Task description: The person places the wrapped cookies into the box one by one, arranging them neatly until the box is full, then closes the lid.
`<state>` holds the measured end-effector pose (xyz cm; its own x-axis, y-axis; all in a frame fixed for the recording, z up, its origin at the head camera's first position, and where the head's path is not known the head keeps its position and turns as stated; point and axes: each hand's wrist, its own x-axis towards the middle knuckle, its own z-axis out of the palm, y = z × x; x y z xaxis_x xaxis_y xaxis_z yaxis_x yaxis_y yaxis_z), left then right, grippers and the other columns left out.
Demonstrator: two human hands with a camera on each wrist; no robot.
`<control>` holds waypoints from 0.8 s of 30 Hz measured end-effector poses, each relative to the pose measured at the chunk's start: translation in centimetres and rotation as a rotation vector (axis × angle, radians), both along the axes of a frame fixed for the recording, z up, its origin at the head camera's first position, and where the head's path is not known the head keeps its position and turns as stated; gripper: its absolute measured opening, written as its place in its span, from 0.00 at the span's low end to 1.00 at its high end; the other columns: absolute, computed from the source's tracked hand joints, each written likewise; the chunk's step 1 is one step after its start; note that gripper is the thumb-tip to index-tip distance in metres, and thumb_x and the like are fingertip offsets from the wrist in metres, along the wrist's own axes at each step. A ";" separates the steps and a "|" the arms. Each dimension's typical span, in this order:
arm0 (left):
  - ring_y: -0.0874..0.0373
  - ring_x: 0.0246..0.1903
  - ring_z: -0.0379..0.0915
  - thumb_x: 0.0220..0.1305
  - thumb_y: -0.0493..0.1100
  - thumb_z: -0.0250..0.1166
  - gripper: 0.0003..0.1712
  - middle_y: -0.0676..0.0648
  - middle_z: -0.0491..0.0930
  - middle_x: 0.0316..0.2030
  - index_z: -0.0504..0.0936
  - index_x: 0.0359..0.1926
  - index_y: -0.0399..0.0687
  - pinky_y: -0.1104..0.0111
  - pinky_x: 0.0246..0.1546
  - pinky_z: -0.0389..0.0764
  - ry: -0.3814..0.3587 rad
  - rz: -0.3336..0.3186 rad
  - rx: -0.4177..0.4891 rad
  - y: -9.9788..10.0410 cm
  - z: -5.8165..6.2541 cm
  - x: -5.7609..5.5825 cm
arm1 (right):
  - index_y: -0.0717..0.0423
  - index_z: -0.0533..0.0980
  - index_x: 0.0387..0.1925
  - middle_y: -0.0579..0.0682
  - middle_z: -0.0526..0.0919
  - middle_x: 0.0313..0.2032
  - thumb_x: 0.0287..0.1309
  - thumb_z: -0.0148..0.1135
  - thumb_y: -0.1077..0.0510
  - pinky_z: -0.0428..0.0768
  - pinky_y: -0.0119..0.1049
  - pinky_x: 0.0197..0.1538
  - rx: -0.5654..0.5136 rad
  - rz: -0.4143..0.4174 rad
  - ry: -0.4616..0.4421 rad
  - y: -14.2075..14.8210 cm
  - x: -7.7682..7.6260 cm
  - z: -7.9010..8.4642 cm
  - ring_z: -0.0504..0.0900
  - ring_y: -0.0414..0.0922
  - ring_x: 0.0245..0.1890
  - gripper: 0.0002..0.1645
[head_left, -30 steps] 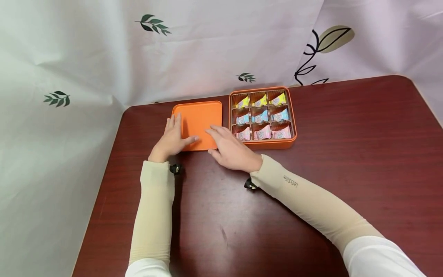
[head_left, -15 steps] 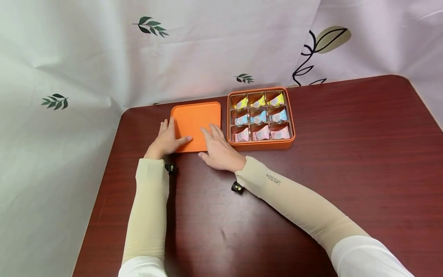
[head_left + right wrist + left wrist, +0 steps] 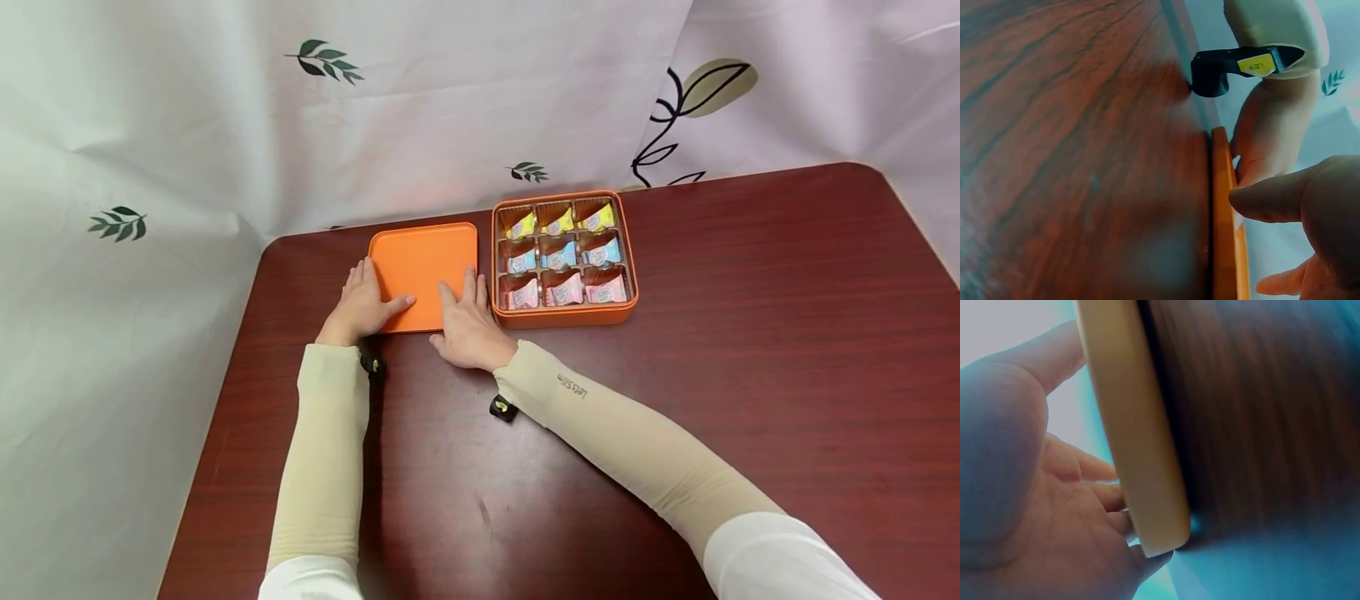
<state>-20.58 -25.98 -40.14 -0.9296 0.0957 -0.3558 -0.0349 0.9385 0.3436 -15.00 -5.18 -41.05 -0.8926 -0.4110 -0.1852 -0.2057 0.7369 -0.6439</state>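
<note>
An orange square lid (image 3: 420,258) lies flat on the table, its low rim facing up. My left hand (image 3: 358,307) is at its left front part, fingers extended along the left edge and thumb over the lid. The left wrist view shows those fingers by the lid's side wall (image 3: 1132,431). My right hand (image 3: 471,332) lies at the lid's front right corner, fingers spread and fairly straight, reaching over the lid and its right edge. In the right wrist view the thumb (image 3: 1266,197) is at the lid's front edge (image 3: 1224,231). Neither hand visibly curls round anything.
Close to the lid's right stands an orange box (image 3: 570,317) with a divided insert. Its compartments hold wrapped sweets (image 3: 558,254) in yellow, blue and pink rows. The dark red table (image 3: 750,333) meets a white leaf-print cloth (image 3: 450,108) behind.
My right hand has moved left, away from the box, and its fingers now spread over the lid's right edge. My left hand has shifted slightly left and nearer. The lid has barely moved.
</note>
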 end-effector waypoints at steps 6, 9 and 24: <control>0.35 0.76 0.26 0.70 0.60 0.60 0.63 0.28 0.30 0.77 0.26 0.75 0.26 0.48 0.74 0.37 0.010 0.012 0.027 0.1 0.1 0.1 | 0.58 0.49 0.79 0.70 0.25 0.76 0.66 0.64 0.49 0.51 0.53 0.75 -0.024 -0.024 0.019 0.0 0.0 -0.4 0.30 0.66 0.76 0.50; 0.37 0.77 0.30 0.70 0.60 0.60 0.64 0.29 0.31 0.77 0.25 0.76 0.29 0.49 0.74 0.41 0.025 0.022 0.047 0.1 0.1 0.3 | 0.58 0.48 0.79 0.70 0.25 0.76 0.66 0.64 0.50 0.57 0.52 0.73 -0.065 -0.047 0.028 0.1 0.0 -0.5 0.34 0.65 0.77 0.51; 0.36 0.75 0.42 0.67 0.63 0.62 0.67 0.29 0.33 0.77 0.22 0.77 0.36 0.46 0.72 0.51 0.068 0.072 0.113 0.1 0.9 1.5 | 0.55 0.53 0.78 0.67 0.29 0.77 0.64 0.65 0.52 0.64 0.51 0.70 -0.207 -0.107 0.044 0.2 0.1 -0.4 0.42 0.61 0.77 0.48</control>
<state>-19.07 -25.92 -39.28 -0.9571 0.0637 -0.2825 -0.0738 0.8896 0.4507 -14.86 -5.02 -41.42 -0.9386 -0.3385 -0.0666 -0.1647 0.6094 -0.7756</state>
